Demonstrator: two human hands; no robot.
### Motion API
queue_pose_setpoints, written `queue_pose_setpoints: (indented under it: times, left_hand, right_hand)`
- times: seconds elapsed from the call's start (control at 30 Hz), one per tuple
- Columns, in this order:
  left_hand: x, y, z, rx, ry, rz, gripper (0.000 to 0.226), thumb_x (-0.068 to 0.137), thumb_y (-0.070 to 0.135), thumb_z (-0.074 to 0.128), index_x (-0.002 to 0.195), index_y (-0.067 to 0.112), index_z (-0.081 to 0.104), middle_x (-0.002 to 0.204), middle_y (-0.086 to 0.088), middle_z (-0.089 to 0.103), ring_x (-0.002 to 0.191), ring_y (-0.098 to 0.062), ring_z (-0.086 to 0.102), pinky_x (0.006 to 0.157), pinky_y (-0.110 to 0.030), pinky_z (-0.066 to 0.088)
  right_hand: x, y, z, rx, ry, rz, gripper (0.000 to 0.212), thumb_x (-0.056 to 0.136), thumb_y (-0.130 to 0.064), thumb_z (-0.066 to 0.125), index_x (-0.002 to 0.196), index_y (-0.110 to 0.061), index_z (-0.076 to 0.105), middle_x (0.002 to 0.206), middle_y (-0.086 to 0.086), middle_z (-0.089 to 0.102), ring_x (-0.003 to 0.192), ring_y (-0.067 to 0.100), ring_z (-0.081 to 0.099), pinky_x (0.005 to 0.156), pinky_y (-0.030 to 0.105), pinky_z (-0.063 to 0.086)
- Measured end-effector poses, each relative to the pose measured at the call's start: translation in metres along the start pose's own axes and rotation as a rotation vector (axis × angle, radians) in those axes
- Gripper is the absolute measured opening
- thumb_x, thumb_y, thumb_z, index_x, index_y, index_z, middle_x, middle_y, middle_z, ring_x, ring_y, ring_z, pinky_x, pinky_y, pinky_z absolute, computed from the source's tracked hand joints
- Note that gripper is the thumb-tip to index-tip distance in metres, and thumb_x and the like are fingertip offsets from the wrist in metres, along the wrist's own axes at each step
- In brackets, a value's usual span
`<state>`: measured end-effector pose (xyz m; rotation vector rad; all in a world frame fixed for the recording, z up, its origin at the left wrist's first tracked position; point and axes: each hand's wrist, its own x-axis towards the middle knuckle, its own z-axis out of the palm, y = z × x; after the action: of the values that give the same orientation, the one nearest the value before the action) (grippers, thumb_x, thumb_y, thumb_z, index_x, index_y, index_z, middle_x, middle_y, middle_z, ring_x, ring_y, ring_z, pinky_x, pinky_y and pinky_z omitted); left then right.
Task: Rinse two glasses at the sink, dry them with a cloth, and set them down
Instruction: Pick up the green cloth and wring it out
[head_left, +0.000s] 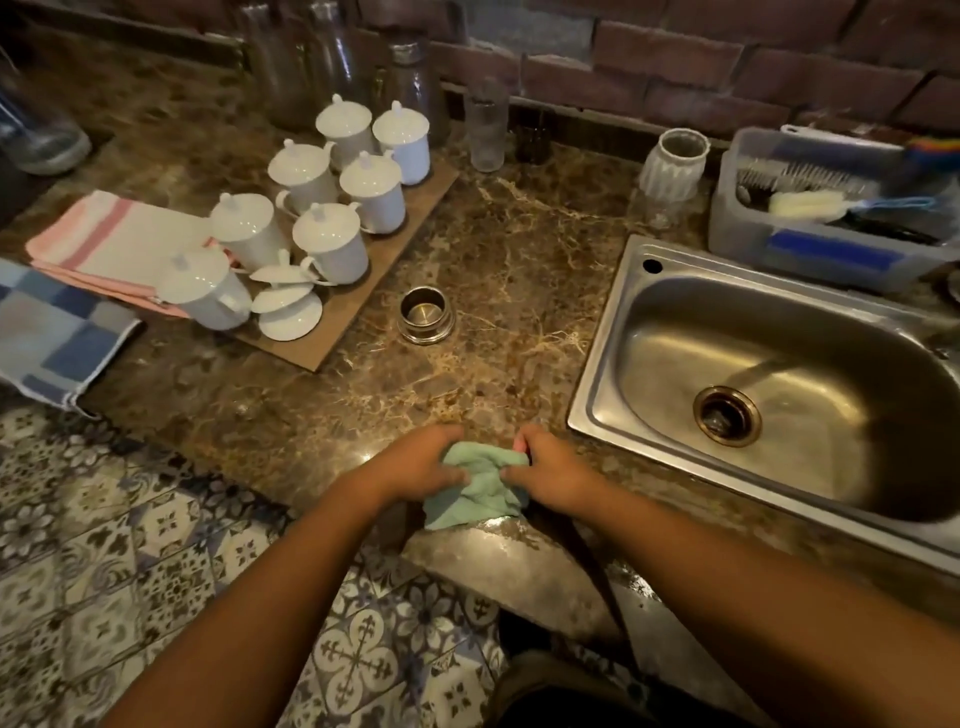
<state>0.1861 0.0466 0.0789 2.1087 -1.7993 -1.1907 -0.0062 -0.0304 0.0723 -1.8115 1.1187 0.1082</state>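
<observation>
A: Both your hands are clenched on the green cloth (483, 488). Your left hand (421, 467) grips one side and your right hand (550, 473) pinches the other. The wad sits at the front edge of the marble counter (519, 249), just left of the steel sink (605, 364).

B: I see no glass inside that cloth. The clear tumbler (485, 132) stands upright at the back by the brick wall (675, 57), well apart from you. I can't pick out a second glass for certain among the glass bottles (332, 57).

A: So I'd judge you're readying the cloth. Shake it out of that wad, because a bunched cloth only smears. You want a flat layer to wrap the glass wall and a free corner to push inside.

B: If it feels damp, wring it over the basin. At the counter edge it would drip onto the tiled floor (156, 545).

A: When you reach for the tumbler, go straight back. That takes you clear of the lidded white cups (332, 244) to your left and the small steel cup (426, 314) mid-counter.

B: Hold the glass low, through the cloth. If it's wet, it will likely slip.
</observation>
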Motion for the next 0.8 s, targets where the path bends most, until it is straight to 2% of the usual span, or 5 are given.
queue_pose_setpoints:
  times: [0.1,0.3,0.5,0.63,0.8]
  left_hand:
    - [-0.001,0.034,-0.009,-0.132,-0.009,0.096,0.027,0.091,0.015,0.074,0.084,0.030,0.052,0.087,0.006,0.057,0.081,-0.014,0.056,0.068,-0.030,0.044]
    - [0.012,0.137,-0.012,-0.194,0.012,0.299,0.004,0.098,0.015,0.065,0.098,0.017,0.061,0.093,-0.006,0.061,0.081,-0.010,0.055,0.069,-0.026,0.044]
    - [0.046,0.245,0.004,-0.091,-0.069,0.304,0.019,0.089,0.007,0.070,0.107,0.001,0.067,0.094,-0.008,0.064,0.084,-0.018,0.059,0.076,-0.032,0.048]
    - [0.059,0.311,0.028,0.007,-0.172,0.371,0.047,0.080,0.033,0.072,0.120,0.008,0.068,0.118,-0.010,0.069,0.111,-0.025,0.064,0.098,-0.040,0.050]
    - [0.059,0.388,0.061,-0.276,-0.061,0.527,0.043,0.081,0.050,0.070,0.102,0.012,0.074,0.106,-0.014,0.069,0.100,-0.020,0.064,0.090,-0.040,0.052]
  right_hand:
    - [-0.021,0.020,-0.027,0.244,0.049,0.051,0.032,0.086,-0.010,0.074,0.078,-0.021,0.045,0.069,-0.003,0.049,0.064,0.012,0.048,0.066,0.037,0.046]
    - [-0.078,0.061,-0.112,0.461,0.203,0.023,0.025,0.089,-0.004,0.071,0.085,-0.016,0.049,0.066,-0.006,0.058,0.050,-0.002,0.063,0.042,0.017,0.047]
    - [-0.152,0.100,-0.195,0.365,0.398,-0.140,0.025,0.085,0.005,0.068,0.087,-0.017,0.054,0.079,0.007,0.057,0.071,0.019,0.052,0.064,0.030,0.044]
    - [-0.197,0.119,-0.250,0.243,0.412,-0.234,0.032,0.087,0.002,0.067,0.098,-0.028,0.063,0.089,0.006,0.062,0.078,0.018,0.056,0.074,0.032,0.051]
    - [-0.242,0.132,-0.313,0.039,0.386,-0.256,0.026,0.087,-0.012,0.071,0.111,-0.023,0.068,0.100,-0.001,0.070,0.092,0.016,0.066,0.084,0.036,0.057]
